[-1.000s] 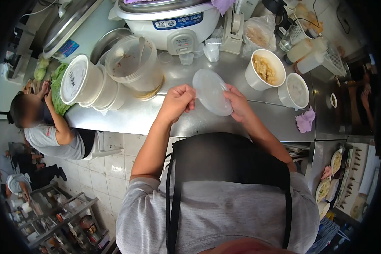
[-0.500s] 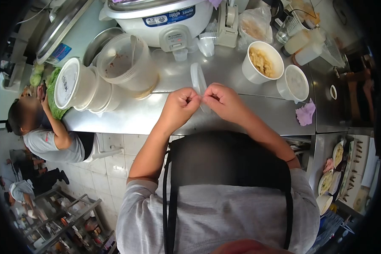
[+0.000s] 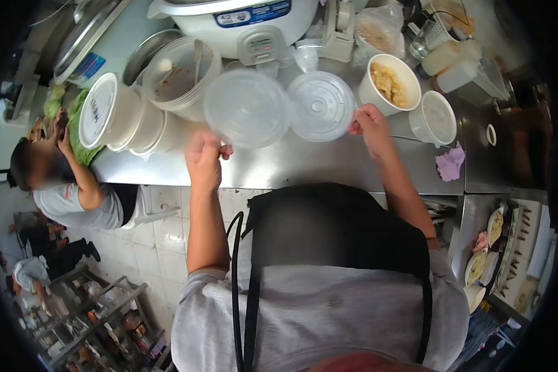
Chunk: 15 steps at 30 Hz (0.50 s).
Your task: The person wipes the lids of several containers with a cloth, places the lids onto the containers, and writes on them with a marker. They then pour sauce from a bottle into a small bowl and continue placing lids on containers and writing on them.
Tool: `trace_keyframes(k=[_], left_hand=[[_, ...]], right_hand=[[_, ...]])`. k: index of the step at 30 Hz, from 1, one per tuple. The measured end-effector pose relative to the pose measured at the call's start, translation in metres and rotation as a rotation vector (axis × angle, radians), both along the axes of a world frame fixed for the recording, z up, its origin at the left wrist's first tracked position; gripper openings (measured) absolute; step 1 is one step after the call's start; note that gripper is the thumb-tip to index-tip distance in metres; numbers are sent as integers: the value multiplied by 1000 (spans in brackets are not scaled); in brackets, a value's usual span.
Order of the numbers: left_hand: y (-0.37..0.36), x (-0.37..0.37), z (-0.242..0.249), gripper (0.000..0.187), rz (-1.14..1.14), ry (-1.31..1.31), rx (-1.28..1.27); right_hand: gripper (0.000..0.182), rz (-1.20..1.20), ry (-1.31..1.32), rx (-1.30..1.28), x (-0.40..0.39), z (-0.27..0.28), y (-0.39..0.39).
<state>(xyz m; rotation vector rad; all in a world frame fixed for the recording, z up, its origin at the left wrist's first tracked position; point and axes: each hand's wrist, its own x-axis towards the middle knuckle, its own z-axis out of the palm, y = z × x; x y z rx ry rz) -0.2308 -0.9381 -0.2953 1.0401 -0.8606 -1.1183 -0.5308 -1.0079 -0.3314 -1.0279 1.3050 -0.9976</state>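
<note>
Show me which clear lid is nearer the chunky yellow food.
The lid in the right hand, close to the open food tub; the other lid, at the left hand, is farther away.

Blue label (image 3: 253, 13) on white cooker (image 3: 229, 32) shows 4 and 2; writing on tub lid (image 3: 98, 118) illegible.

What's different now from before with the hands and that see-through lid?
The hands have moved apart: the left hand went left, the right hand right. What looked like one lid is now two, the left lid and right lid, one in each hand. The food tub and purple cloth stayed on the counter.
</note>
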Motion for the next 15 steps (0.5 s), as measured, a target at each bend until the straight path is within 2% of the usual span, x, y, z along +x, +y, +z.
trace_keyframes(k=[3,6,8,9,10,11,12,13,15], left_hand=[[5,8,-8,10,-53,146,-33],[0,-4,-5,10,-237,138,-121],[-3,-22,-15,11,-393,96,-94],[-6,-33,-17,11,-490,74,-83],[-6,-48,-15,12,-612,-58,18],[-8,-55,-14,10,-679,-304,16],[-13,-63,-17,9,-785,-533,-26],[-10,-79,-25,9,-609,-431,114],[-43,-108,-27,17,-841,-394,-155]], right_hand=[[22,26,338,-29,-15,-34,-5],[40,8,505,-495,-27,-40,6],[57,140,-136,-16,-17,16,28],[59,207,-209,25,-14,16,35],[61,249,-277,59,-14,17,43],[60,113,-304,79,-10,24,56],[46,100,-280,151,-23,12,59],[29,68,-323,94,-40,-10,66],[23,-67,-319,106,-80,3,106]])
